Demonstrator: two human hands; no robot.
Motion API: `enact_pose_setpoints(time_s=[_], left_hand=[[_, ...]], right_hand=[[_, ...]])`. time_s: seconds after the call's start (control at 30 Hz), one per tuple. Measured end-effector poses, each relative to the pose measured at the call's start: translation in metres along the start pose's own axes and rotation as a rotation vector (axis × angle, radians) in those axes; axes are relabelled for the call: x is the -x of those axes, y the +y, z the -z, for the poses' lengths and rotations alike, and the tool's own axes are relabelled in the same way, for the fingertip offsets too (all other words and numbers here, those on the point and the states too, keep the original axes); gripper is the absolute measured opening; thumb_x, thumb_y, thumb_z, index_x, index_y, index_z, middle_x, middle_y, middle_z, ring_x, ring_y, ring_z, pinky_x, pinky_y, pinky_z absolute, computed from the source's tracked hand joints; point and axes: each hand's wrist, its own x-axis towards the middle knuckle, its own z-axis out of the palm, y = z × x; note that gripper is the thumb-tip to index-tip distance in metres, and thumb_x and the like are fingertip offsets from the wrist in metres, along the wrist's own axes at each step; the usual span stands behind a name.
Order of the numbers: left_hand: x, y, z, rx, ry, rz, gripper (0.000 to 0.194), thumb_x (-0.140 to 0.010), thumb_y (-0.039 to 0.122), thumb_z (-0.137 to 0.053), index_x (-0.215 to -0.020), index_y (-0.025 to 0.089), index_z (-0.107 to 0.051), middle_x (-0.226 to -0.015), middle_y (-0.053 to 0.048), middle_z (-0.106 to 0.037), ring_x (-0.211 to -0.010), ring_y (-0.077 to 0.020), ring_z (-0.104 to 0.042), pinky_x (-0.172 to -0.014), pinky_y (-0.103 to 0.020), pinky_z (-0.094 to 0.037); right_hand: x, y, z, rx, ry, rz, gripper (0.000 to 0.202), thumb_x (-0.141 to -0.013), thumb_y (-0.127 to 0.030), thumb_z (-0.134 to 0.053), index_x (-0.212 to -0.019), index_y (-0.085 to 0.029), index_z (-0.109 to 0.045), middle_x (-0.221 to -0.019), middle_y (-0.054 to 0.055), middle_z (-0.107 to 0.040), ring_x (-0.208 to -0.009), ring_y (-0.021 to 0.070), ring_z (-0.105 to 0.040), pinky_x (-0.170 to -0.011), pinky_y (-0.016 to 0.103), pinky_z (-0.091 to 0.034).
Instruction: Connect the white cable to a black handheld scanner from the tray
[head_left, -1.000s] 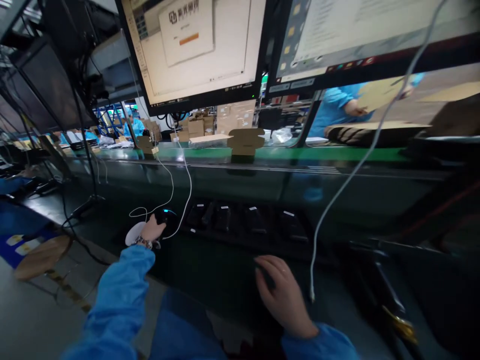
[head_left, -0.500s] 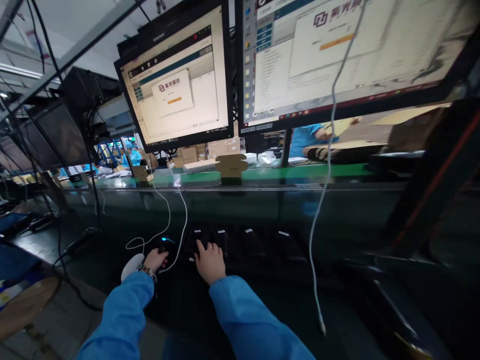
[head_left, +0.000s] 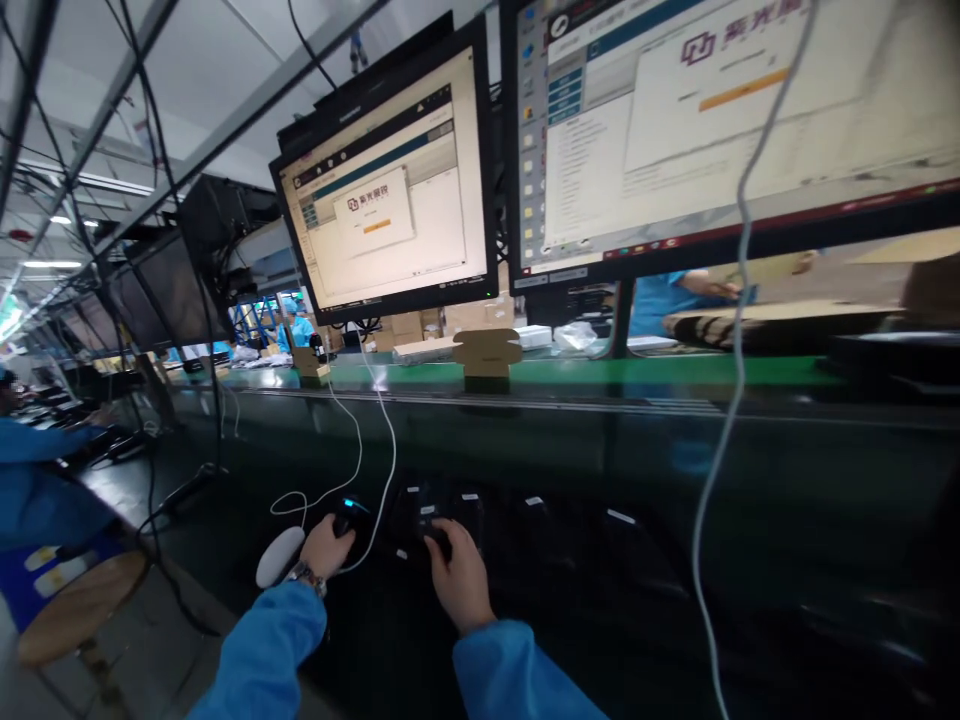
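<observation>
Right hand [head_left: 457,578] has crossed to the dark devices [head_left: 431,520], fingers curled gripping one; left hand [head_left: 328,545] stays clamped on the black puck [head_left: 352,515] at nine o'clock.

On the table [head_left: 570,640], near its left edge, the left hand [head_left: 324,548] lay on a mouse [head_left: 352,518], with a round pad [head_left: 279,557] just to its left. Right of the mouse ran a row of small devices [head_left: 525,520]; the right hand [head_left: 459,578] rested on the leftmost device [head_left: 424,515], perhaps gripping it, though the view was too dim to tell. Behind the row ran a conveyor [head_left: 675,372] carrying a cardboard piece [head_left: 487,352]. Above it stood two monitors, left [head_left: 390,215] and right [head_left: 712,120]. A cable [head_left: 731,400] hung before the right one.
</observation>
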Motion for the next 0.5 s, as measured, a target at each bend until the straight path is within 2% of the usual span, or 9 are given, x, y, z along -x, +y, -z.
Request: enact_pose_setpoints(time_s=[0.1,0.17,0.23,0.27,0.33,0.4,0.43,0.5], left_hand=[[0.017,0.009,0.001,0.062,0.180,-0.121,0.055,-0.080,0.011,-0.067,-0.131,-0.001,-0.050,-0.132,-0.023,-0.048,-0.123,-0.0394,-0.046,-0.109,-0.051,-0.033],[0.035,0.023,-0.005,0.161,0.298,-0.247,0.061,-0.077,0.009,-0.061,-0.135,-0.002,-0.047,-0.144,-0.022,-0.036,-0.136,-0.0352,-0.030,-0.121,-0.042,-0.017],[0.054,0.042,-0.018,0.329,0.320,-0.336,0.054,-0.081,0.020,-0.052,-0.132,0.003,-0.050,-0.141,-0.018,-0.043,-0.137,-0.0271,-0.032,-0.122,-0.035,-0.016],[0.062,0.052,-0.027,0.427,0.279,-0.352,0.056,-0.083,0.030,-0.049,-0.133,0.005,-0.050,-0.140,-0.017,-0.045,-0.135,-0.0251,-0.037,-0.121,-0.035,-0.021],[0.073,0.071,-0.050,0.633,0.086,-0.330,0.069,-0.080,0.050,-0.048,-0.134,0.006,-0.051,-0.133,-0.017,-0.054,-0.123,-0.0250,-0.052,-0.109,-0.037,-0.043],[0.079,0.085,-0.073,0.850,-0.037,-0.271,0.087,-0.080,0.071,-0.049,-0.141,0.010,-0.044,-0.140,-0.015,-0.049,-0.130,-0.0247,-0.048,-0.109,-0.036,-0.043],[0.079,0.089,-0.083,1.181,-0.078,-0.165,0.098,-0.066,0.075,-0.069,-0.138,0.012,-0.048,-0.143,-0.015,-0.046,-0.135,-0.0262,-0.043,-0.113,-0.034,-0.038],[0.079,0.092,-0.099,1.439,-0.083,-0.082,0.099,-0.056,0.082,-0.077,-0.127,0.015,-0.057,-0.141,-0.015,-0.049,-0.136,-0.0259,-0.042,-0.115,-0.030,-0.035]], right_hand=[[0.004,0.016,-0.007,0.020,0.155,0.219,0.040,-0.096,-0.044,-0.044,-0.107,-0.012,-0.066,-0.114,0.014,-0.060,-0.118,0.0206,-0.054,-0.100,0.037,-0.051],[0.006,0.018,-0.010,0.055,0.264,0.377,0.038,-0.097,-0.043,-0.043,-0.103,-0.013,-0.066,-0.111,0.013,-0.061,-0.116,0.0196,-0.055,-0.095,0.036,-0.052],[0.006,0.015,-0.011,0.086,0.336,0.524,0.033,-0.097,-0.039,-0.045,-0.103,-0.014,-0.065,-0.112,0.012,-0.061,-0.117,0.0185,-0.054,-0.093,0.035,-0.052],[0.006,0.012,-0.010,0.098,0.346,0.587,0.030,-0.097,-0.037,-0.046,-0.104,-0.015,-0.065,-0.114,0.011,-0.061,-0.118,0.0182,-0.053,-0.093,0.035,-0.052],[0.006,0.006,-0.007,0.111,0.317,0.693,0.027,-0.096,-0.032,-0.045,-0.107,-0.017,-0.064,-0.120,0.009,-0.059,-0.123,0.0182,-0.050,-0.094,0.035,-0.051],[0.005,0.001,-0.002,0.099,0.256,0.758,0.030,-0.096,-0.030,-0.042,-0.115,-0.018,-0.062,-0.128,0.008,-0.056,-0.126,0.0182,-0.049,-0.095,0.035,-0.051],[0.005,0.000,0.001,0.087,0.210,0.758,0.035,-0.096,-0.030,-0.041,-0.123,-0.018,-0.059,-0.132,0.009,-0.054,-0.127,0.0180,-0.049,-0.096,0.035,-0.051],[0.005,-0.001,0.004,0.067,0.099,0.693,0.046,-0.096,-0.033,-0.041,-0.138,-0.018,-0.051,-0.136,0.009,-0.050,-0.127,0.0178,-0.049,-0.097,0.035,-0.052]])
